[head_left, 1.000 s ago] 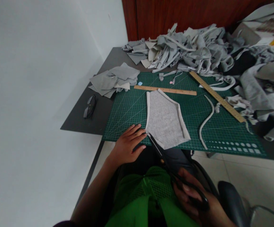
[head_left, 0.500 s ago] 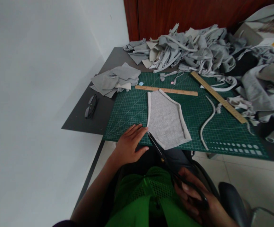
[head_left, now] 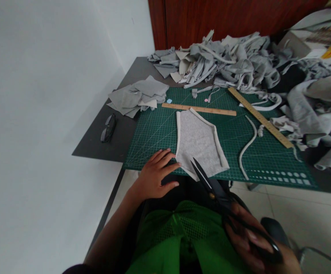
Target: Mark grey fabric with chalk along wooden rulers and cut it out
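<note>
Grey fabric piece [head_left: 198,142]: flat on the green cutting mat [head_left: 154,133], near edge, just this side of the short wooden ruler [head_left: 199,109], pale binding along both long sides. Left hand [head_left: 156,173] spread, fingers open and flat, fingertips touching the piece's lower left corner, palm hanging off the mat's front edge. Right hand [head_left: 251,239] closed around the handles of the black scissors [head_left: 213,184]; blades nearly together, tips lying over the lower middle of the cloth, pointing away from the body.

To cut cleanly, probably best: press down harder with the flat hand and shift it a little further onto the cloth, close beside the cutting line but clear of the blades. Keep the lower blade sliding along the mat instead of lifting the cloth. Take long strokes, never snapping the tips fully shut mid-line. Follow the binding edge evenly. Turn the piece, not the wrist, at the corner.

Risks, as judged: soft knit likely to stretch or creep if pulled; fingertips close to the blade path.

Elsewhere: a loose grey strip [head_left: 248,146] to the right on the mat, a long ruler [head_left: 261,117] lying diagonally, folded grey pieces [head_left: 138,95] at the mat's far left corner, a scrap heap [head_left: 228,61] at the back, eyeglasses [head_left: 108,128] on the dark table [head_left: 96,146].
</note>
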Tool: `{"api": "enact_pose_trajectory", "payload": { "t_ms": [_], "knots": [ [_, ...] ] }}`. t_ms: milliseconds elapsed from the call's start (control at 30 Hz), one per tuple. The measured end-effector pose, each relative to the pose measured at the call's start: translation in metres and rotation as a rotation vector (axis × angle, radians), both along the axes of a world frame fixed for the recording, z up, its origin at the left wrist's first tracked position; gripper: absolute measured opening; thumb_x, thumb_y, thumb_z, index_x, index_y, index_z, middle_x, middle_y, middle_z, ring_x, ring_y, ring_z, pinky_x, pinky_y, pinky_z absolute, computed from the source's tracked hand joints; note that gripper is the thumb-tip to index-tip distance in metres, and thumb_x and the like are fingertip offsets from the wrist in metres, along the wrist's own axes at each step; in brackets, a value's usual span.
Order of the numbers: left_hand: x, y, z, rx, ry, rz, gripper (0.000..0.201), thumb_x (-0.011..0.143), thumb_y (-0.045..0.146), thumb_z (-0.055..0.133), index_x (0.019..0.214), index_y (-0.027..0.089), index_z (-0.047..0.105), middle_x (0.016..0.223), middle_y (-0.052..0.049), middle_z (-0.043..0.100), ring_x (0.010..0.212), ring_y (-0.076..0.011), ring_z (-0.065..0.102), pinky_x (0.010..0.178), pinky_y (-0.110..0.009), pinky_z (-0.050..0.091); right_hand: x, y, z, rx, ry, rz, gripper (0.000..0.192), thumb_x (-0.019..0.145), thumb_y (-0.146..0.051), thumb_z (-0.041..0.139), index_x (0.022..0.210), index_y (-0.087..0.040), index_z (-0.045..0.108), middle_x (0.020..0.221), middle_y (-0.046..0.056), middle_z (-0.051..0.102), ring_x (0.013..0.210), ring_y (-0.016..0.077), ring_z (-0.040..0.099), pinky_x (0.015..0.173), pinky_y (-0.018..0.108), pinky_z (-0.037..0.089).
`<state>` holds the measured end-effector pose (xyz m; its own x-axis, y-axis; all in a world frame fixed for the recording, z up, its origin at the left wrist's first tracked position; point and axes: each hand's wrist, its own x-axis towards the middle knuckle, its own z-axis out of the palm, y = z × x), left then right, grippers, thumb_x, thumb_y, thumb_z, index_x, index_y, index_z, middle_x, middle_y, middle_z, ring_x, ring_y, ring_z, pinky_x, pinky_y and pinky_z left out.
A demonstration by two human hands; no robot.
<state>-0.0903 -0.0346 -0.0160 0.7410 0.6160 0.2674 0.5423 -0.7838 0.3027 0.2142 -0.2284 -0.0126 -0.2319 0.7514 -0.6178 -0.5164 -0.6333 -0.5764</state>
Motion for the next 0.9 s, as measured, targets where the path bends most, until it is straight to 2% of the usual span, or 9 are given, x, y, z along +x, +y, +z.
{"api": "enact_pose_trajectory", "payload": {
  "t_ms": [133,267,400,600,800,900],
  "knots": [
    [-0.005,0.001,-0.002,0.043,0.007,-0.051,0.052,0.094,0.044,0.067,0.140,0.021,0.062,0.153,-0.013,0.056,0.154,-0.0347,0.038,0.127,-0.059,0.032,-0.016,0.025,0.003,0.034,0.019,0.080,0.057,0.075,-0.063,0.083,0.110,-0.028,0.055,0.068,-0.007,0.056,0.037,0.0023,0.031,0.030,0.013,0.029],
    [-0.008,0.001,-0.001,0.031,0.000,-0.070,0.049,0.094,0.041,0.066,0.139,0.020,0.063,0.153,-0.012,0.057,0.155,-0.0339,0.037,0.127,-0.060,0.032,-0.025,0.038,0.003,0.065,0.026,0.150,0.054,0.078,-0.065,0.081,0.097,-0.026,0.050,0.069,-0.008,0.055,0.037,0.0005,0.030,0.030,0.010,0.027],
    [-0.008,0.001,0.000,0.005,-0.014,-0.071,0.048,0.094,0.040,0.066,0.139,0.021,0.063,0.153,-0.010,0.058,0.155,-0.0335,0.036,0.127,-0.061,0.031,-0.028,0.034,0.009,0.056,0.024,0.157,0.058,0.075,-0.069,0.081,0.092,-0.024,0.049,0.067,-0.009,0.053,0.037,0.0002,0.030,0.030,0.010,0.028],
    [-0.006,0.001,0.000,-0.015,-0.029,-0.078,0.051,0.093,0.037,0.066,0.141,0.021,0.060,0.155,-0.008,0.057,0.157,-0.0326,0.033,0.129,-0.061,0.028,-0.032,0.024,0.020,-0.087,-0.005,0.076,0.064,0.066,-0.068,0.089,0.087,-0.022,0.051,0.066,-0.008,0.056,0.039,-0.0009,0.032,0.034,0.010,0.028],
    [-0.005,0.001,0.003,-0.090,-0.043,-0.060,0.042,0.094,0.034,0.064,0.135,0.023,0.061,0.147,-0.006,0.064,0.153,-0.0302,0.041,0.130,-0.059,0.026,-0.030,0.018,0.014,-0.152,0.044,0.051,0.063,0.062,-0.064,0.093,0.094,-0.023,0.058,0.064,-0.007,0.057,0.038,-0.0007,0.032,0.036,0.010,0.024],
    [-0.002,0.001,0.005,-0.099,-0.028,-0.033,0.052,0.094,0.031,0.062,0.145,0.022,0.053,0.147,-0.007,0.063,0.152,-0.0300,0.042,0.130,-0.058,0.027,-0.029,0.015,0.008,-0.135,0.088,0.032,0.057,0.066,-0.060,0.092,0.098,-0.023,0.062,0.064,-0.006,0.058,0.038,0.0002,0.033,0.036,0.011,0.025]
  ]
}}
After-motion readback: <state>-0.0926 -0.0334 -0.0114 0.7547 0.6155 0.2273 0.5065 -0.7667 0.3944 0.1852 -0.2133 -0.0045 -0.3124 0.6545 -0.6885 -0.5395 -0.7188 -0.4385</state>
